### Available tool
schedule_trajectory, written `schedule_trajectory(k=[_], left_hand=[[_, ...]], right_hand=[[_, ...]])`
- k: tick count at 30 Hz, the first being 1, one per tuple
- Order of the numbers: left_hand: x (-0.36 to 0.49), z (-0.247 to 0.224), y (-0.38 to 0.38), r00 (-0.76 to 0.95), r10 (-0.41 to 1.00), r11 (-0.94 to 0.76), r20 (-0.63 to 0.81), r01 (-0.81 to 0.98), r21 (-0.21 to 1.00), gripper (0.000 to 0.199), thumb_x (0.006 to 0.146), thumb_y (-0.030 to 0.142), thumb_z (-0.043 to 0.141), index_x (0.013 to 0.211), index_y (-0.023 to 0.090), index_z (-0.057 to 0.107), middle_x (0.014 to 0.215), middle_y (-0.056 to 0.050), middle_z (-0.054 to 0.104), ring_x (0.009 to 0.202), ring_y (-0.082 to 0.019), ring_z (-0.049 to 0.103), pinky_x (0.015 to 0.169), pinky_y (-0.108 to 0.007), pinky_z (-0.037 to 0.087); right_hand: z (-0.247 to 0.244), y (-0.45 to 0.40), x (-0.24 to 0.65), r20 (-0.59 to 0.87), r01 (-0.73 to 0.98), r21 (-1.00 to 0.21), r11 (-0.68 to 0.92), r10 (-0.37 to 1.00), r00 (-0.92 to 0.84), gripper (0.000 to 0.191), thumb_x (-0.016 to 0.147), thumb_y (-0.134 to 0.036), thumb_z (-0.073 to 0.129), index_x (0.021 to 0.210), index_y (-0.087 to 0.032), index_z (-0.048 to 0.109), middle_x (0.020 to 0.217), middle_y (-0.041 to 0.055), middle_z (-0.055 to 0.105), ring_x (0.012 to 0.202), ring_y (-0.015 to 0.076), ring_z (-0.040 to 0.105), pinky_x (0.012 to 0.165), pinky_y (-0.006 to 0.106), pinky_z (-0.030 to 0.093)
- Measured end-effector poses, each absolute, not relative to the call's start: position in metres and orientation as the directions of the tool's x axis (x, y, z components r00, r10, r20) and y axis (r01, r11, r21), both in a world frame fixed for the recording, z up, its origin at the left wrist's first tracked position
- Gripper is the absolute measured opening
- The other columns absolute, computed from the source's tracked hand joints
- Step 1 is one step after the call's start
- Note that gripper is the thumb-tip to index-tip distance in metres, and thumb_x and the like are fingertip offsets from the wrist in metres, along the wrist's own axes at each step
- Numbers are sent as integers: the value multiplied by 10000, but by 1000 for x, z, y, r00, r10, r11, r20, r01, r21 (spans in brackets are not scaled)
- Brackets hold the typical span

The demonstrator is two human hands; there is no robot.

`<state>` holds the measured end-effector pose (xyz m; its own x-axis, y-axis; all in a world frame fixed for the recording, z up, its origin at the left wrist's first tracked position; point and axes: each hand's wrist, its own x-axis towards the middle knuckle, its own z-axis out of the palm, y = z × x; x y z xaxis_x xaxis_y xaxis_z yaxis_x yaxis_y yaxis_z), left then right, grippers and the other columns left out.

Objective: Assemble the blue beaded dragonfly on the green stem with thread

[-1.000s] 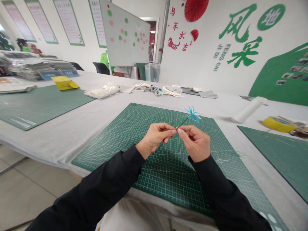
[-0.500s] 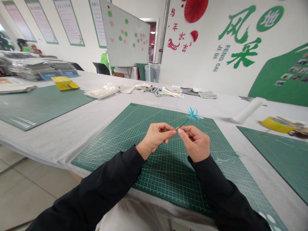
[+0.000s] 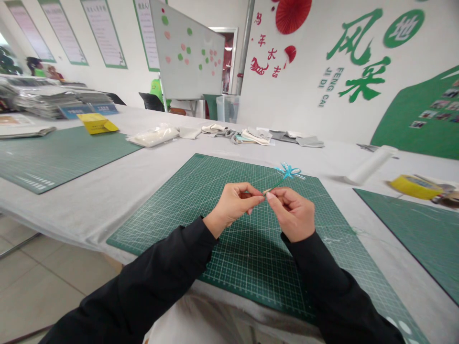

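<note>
Cutting mat (image 3: 247,267), blue flower (image 3: 288,171) slanting up-right, pinched between left hand (image 3: 233,208) and right hand (image 3: 292,215)

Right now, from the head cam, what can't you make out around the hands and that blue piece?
Head view only:
- Lower end of the green stem: hidden by the fingers of the left hand and right hand.
- Blue looped piece: blurred and small; material and stem join unreadable.
- Items beside the yellow tape roll: cut off by the right edge.
- Stacked papers: cut off by the left edge; print too small.
</note>
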<state>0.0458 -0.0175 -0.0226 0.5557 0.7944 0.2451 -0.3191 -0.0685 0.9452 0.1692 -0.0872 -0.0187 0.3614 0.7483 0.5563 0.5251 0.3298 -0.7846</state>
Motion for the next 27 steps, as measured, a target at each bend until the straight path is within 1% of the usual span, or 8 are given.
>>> schedule_trajectory(k=[2, 4, 6, 9, 12, 16, 22, 27], left_hand=[[45, -23, -16, 588, 781, -15, 208, -316, 949, 202, 630, 249, 749, 665, 104, 613, 453, 56, 500, 367, -28, 413, 377, -166, 309], [43, -24, -15, 633, 752, 37, 185, -321, 946, 206, 631, 250, 750, 667, 106, 608, 495, 41, 545, 358, -18, 403, 373, -167, 288], [41, -25, -13, 684, 709, 93, 172, -332, 939, 204, 656, 257, 735, 655, 102, 601, 549, 15, 591, 345, -5, 385, 373, -170, 259], [39, -24, -11, 751, 646, 190, 139, -334, 923, 207, 681, 264, 715, 637, 97, 599, 552, -3, 609, 332, 1, 378, 390, -177, 250], [37, -23, -10, 782, 615, 249, 96, -309, 918, 211, 649, 267, 740, 649, 99, 613, 555, -8, 618, 335, -1, 387, 391, -177, 247], [38, -22, -11, 771, 631, 261, 79, -307, 915, 234, 614, 278, 768, 640, 102, 616, 545, 4, 608, 333, 6, 364, 367, -170, 215], [38, -21, -13, 748, 655, 244, 109, -346, 906, 216, 619, 261, 766, 658, 106, 621, 546, 17, 598, 337, 9, 356, 359, -162, 202], [39, -21, -13, 731, 671, 207, 123, -344, 916, 234, 613, 283, 770, 661, 109, 621, 551, 20, 597, 344, 7, 356, 364, -167, 218]], right_hand=[[-18, -88, 171, 558, 533, -778, 333, 755, 343, 192, 780, -320, 595, 719, -142, 630, 448, -78, 346, 416, 58, 253, 415, 228, 213], [-17, -89, 173, 560, 542, -767, 342, 770, 307, 193, 784, -324, 589, 719, -147, 633, 446, -74, 363, 411, 60, 264, 412, 228, 220], [-16, -90, 174, 556, 539, -763, 357, 788, 265, 193, 787, -325, 584, 718, -151, 633, 448, -70, 375, 408, 61, 274, 409, 228, 223], [-14, -91, 176, 543, 508, -774, 377, 809, 226, 193, 787, -325, 586, 708, -155, 632, 459, -62, 400, 416, 62, 281, 410, 229, 223], [-15, -91, 177, 525, 481, -792, 377, 822, 221, 198, 787, -334, 586, 712, -158, 635, 466, -56, 422, 422, 66, 283, 414, 233, 221], [-16, -90, 178, 524, 459, -800, 386, 822, 223, 191, 784, -334, 595, 731, -157, 644, 474, -52, 436, 434, 71, 298, 426, 238, 231], [-17, -89, 180, 537, 442, -795, 414, 820, 197, 186, 795, -322, 583, 793, -154, 663, 494, -48, 449, 443, 77, 308, 440, 244, 231], [-17, -90, 180, 558, 481, -773, 414, 805, 204, 197, 797, -331, 578, 799, -155, 668, 540, -19, 537, 469, 90, 385, 461, 248, 281]])
